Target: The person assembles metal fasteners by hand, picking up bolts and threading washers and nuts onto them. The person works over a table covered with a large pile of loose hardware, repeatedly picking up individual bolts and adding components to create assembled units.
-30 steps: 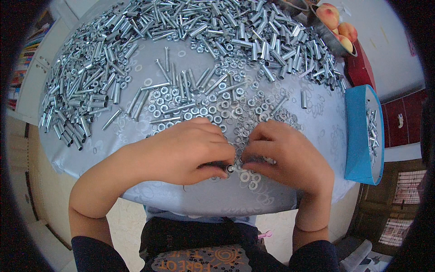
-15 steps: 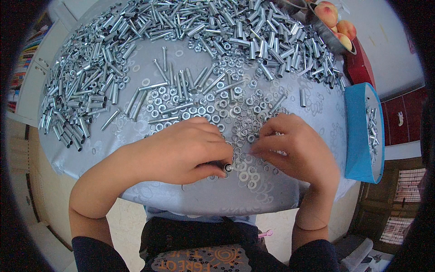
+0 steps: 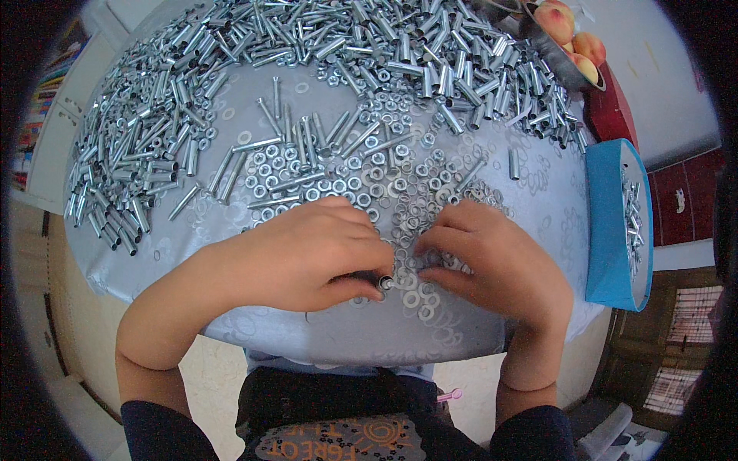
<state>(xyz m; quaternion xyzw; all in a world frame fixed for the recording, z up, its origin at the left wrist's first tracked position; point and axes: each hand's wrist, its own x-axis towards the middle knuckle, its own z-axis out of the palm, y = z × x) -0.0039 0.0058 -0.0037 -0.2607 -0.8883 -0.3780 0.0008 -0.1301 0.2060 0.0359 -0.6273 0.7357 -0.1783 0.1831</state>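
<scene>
My left hand (image 3: 327,257) is closed round a small metal sleeve (image 3: 387,283); only its round end shows, with what looks like a bolt tip in it, past the thumb and fingers. My right hand (image 3: 488,253) hovers over or touches loose flat washers (image 3: 415,296), its thumb and forefinger apart with nothing visible between them. Washers and spring rings (image 3: 413,219) lie in a patch between the hands. Just beyond, hex nuts (image 3: 340,186) are spread among several long bolts (image 3: 306,142). My hands hide part of the patch.
A wide heap of sleeves and bolts (image 3: 407,46) covers the far and left side of the cloth-covered round table (image 3: 369,330). A blue bin (image 3: 607,230) with metal parts is at the right edge. A bowl of peaches (image 3: 555,54) sits at far right.
My right hand has shifted slightly left and nearer, and its thumb and forefinger have spread apart. My left hand stays almost still with the sleeve.
</scene>
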